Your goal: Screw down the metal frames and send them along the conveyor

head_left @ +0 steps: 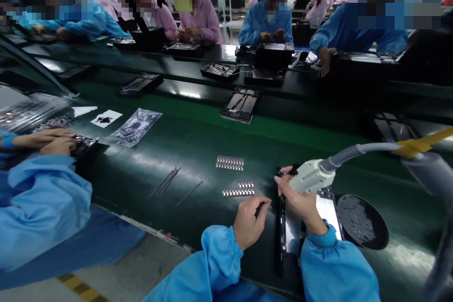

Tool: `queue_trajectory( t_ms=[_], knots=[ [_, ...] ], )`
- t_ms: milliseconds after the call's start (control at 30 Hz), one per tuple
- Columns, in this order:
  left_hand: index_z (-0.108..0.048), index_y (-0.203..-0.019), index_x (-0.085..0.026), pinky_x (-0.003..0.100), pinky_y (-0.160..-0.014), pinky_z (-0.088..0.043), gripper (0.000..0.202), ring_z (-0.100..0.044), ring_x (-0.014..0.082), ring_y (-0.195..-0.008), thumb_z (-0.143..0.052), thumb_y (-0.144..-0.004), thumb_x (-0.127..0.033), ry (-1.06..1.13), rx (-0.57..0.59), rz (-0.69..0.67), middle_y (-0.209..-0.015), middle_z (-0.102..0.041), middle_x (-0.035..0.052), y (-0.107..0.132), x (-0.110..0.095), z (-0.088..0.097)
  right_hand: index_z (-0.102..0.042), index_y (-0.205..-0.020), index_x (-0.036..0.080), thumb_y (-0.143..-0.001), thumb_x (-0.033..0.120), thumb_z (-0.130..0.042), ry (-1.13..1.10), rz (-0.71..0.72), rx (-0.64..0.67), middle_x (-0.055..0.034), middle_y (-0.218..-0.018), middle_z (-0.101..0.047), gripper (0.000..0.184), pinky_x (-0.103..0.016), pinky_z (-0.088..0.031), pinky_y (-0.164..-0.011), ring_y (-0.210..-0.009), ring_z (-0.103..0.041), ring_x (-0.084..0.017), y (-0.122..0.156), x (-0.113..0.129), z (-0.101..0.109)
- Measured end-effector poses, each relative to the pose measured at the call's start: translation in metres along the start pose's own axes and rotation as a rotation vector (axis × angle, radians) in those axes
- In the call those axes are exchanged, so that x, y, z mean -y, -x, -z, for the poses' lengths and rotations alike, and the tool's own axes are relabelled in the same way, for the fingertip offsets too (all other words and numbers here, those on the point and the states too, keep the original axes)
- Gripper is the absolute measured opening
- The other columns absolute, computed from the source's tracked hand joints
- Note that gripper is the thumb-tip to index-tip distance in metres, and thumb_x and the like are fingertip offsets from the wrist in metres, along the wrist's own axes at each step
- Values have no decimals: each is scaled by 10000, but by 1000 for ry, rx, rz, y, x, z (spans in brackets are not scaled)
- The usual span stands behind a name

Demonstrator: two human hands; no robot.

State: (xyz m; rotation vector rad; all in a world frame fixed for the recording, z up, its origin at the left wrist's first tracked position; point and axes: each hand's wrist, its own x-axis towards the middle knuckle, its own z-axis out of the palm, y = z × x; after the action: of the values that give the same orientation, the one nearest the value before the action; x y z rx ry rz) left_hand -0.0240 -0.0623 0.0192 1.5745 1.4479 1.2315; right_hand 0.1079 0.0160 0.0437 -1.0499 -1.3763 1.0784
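My right hand [299, 198] is wrapped round a pale grey electric screwdriver [311, 175] whose corrugated hose runs off to the right. Its tip points down at the upper left corner of a dark device frame [287, 236] lying on the green belt in front of me. My left hand [249, 222] is curled in a pinch at the frame's left edge; what its fingers hold is too small to see. Just left of my hands lie two strips of small silver parts [239, 191], with another strip [230, 163] farther up the belt.
A round black dish of screws [363, 222] sits right of the frame. Thin tweezers [165, 181] lie on the belt to the left. A neighbour's hands [53, 141] work at far left beside plastic bags [134, 126]. Another device frame [240, 104] rides mid-belt; several people sit opposite.
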Motion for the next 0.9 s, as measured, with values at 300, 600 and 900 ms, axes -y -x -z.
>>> queue_trajectory(
  t_ms=[300,600,900],
  knots=[
    [-654,-1001,-166,229,-841,-541,325,-686,142,-967,-397,-851,-38,-63,136,-344,-1068,-720,79,46,-17,-9,-559,-1063,211,-800,244,-695,-25,112,-109,88,-512,-565,298,-297,-475,-558,-455,-540,-123,-4,32,15],
    [-627,-872,-175,319,-1126,-328,166,-620,149,-1118,-506,-893,-287,-360,285,-720,-1001,-743,12,69,7,-49,-547,-1094,178,-770,244,-704,-116,31,-63,99,-480,-526,366,-297,-453,-490,-406,-513,-128,-10,23,4],
    [-618,-847,-174,319,-1169,-252,211,-603,146,-1143,-476,-915,-315,-372,269,-746,-943,-743,6,72,9,-47,-540,-1069,169,-767,245,-688,-84,24,-33,90,-467,-547,344,-284,-467,-501,-398,-503,-119,-11,17,0]
  ],
)
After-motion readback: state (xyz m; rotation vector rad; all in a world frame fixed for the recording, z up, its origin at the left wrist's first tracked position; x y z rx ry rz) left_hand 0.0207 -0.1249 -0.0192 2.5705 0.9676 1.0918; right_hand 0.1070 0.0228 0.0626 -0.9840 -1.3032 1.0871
